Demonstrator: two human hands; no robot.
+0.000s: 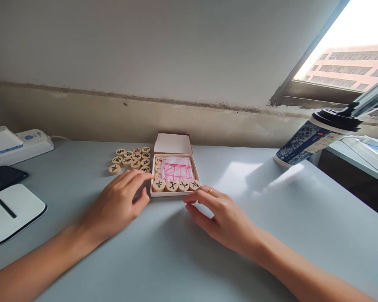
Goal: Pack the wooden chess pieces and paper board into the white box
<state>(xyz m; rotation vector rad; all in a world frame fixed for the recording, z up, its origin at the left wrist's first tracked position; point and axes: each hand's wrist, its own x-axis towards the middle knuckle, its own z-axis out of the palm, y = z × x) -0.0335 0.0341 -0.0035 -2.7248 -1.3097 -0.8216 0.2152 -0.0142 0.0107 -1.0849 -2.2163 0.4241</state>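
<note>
A small white cardboard box (174,194) sits mid-desk with its hinged lid (173,143) raised. Inside it, a row of round wooden Chinese chess pieces (171,186) lines the front. More pieces lie partly hidden under a folded plastic sheet (177,170) with pink grid lines. My left hand (121,201) is open at the box's left front corner, index fingertip at the edge, thumb apart. By the right front corner is my right hand (219,212), loosely bent, thumb and index tips close, nothing visible between them. Several loose chess pieces (135,164) lie left of the box, faces up.
At the left are a white power strip (38,142), a dark phone (4,179) and a white rounded device (14,214). A blue patterned cup (308,142) with a black lid stands at the desk's right back. Behind the desk (176,260) rises a wall, with a window (346,63) at right.
</note>
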